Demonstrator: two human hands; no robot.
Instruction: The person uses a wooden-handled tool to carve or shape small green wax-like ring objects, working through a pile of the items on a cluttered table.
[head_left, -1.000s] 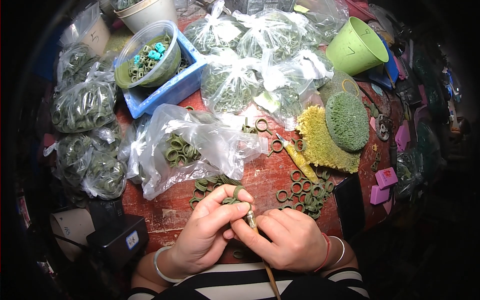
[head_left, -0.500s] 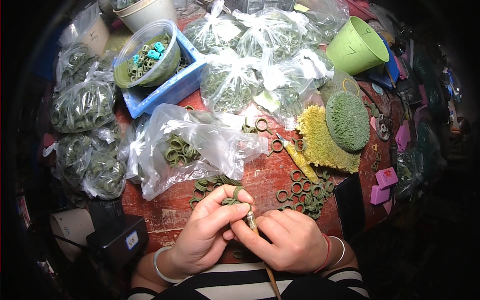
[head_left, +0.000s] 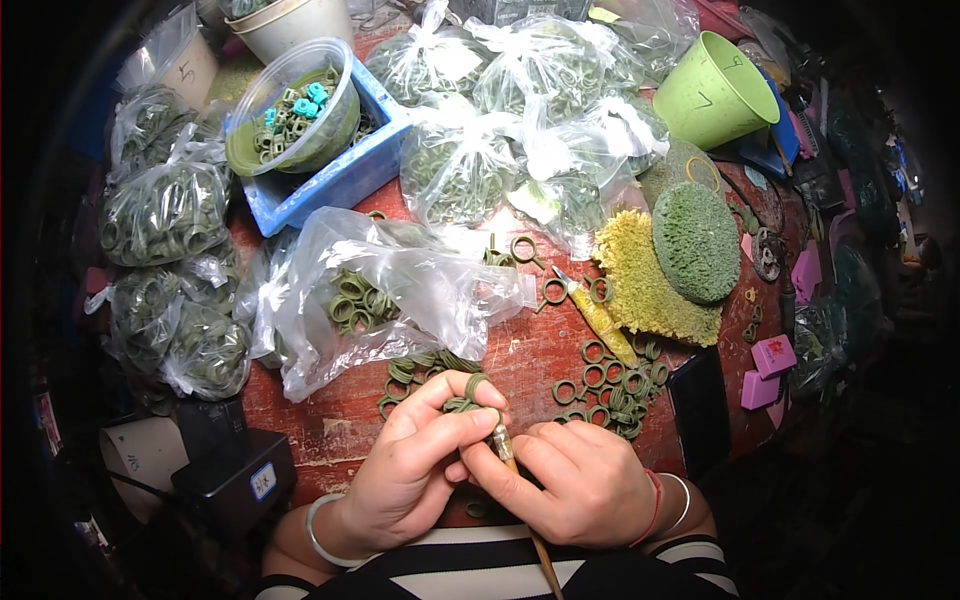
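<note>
Head camera: wide fisheye at head height, facing steeply down and slightly forward
Worktop (head_left: 530,355): seen from above, across the middle
Left hand (head_left: 415,465) and right hand (head_left: 580,475): close below, near side
Tied bags (head_left: 455,165): farther off, far side
</note>
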